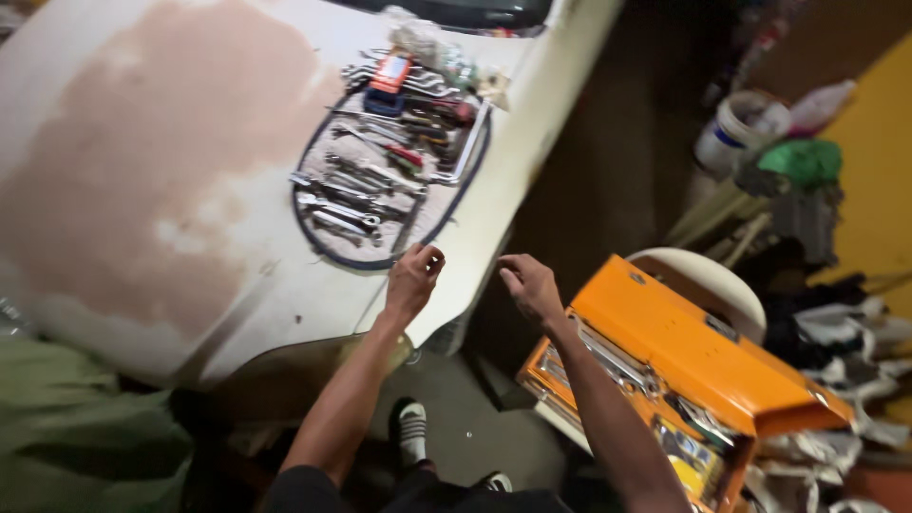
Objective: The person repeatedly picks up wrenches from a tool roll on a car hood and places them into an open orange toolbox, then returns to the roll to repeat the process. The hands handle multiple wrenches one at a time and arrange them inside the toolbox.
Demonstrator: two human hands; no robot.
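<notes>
tools [380, 171] on mat [328, 249], toolbox [693, 351] right

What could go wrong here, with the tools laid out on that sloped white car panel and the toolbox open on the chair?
1. The wrenches lie loose on an oval mat on the slanted car panel; a nudge from the left hand at the mat's edge might send them sliding.
2. The open orange toolbox sits on a white chair and looks tippable if the right hand bumps it.

Car repair workshop: sanded, primer-patched car hood [171, 171], wrenches on a mat [380, 180], open orange toolbox [684, 370], cluttered buckets [741, 128] far right.
</notes>
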